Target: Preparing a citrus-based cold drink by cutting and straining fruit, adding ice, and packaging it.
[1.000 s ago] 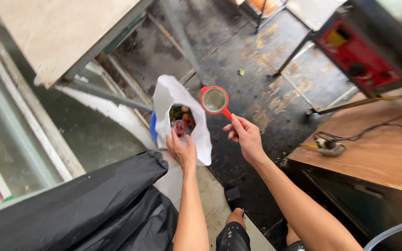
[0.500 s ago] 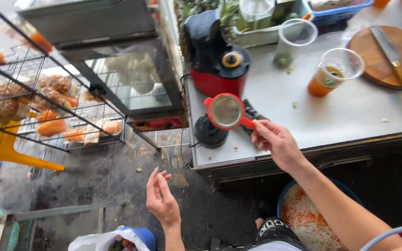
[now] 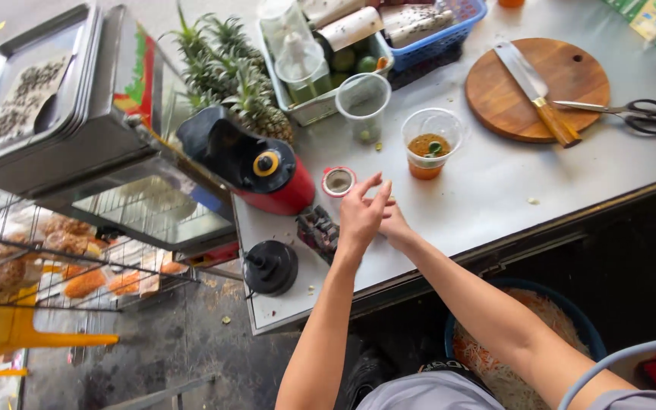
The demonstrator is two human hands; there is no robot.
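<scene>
Both hands meet over the steel counter just beside the small red strainer, which sits on the counter between the red-and-black juicer and the plastic cup of orange drink. Left hand is on top, fingers spread and loosely open, holding nothing visible; fingertips are near the strainer rim but look apart from it. Right hand is mostly hidden under the left, so cannot tell if it is open or gripping; the strainer's handle seems to run toward it, but contact is not visible. An empty clear cup stands behind the strainer, a tray of limes and bottles behind that, pineapples at the left. A round wooden board with a cleaver and scissors lies well apart at the right. A black round lid or base sits near the counter's front edge. To handle the strainer well here: keep it level so residue in the mesh does not spill, keep clear of the full drink cup just beside it, and grip the handle rather than the rim. Risk, as I judge it, is knocking the drink cup with the left fingers.
</scene>
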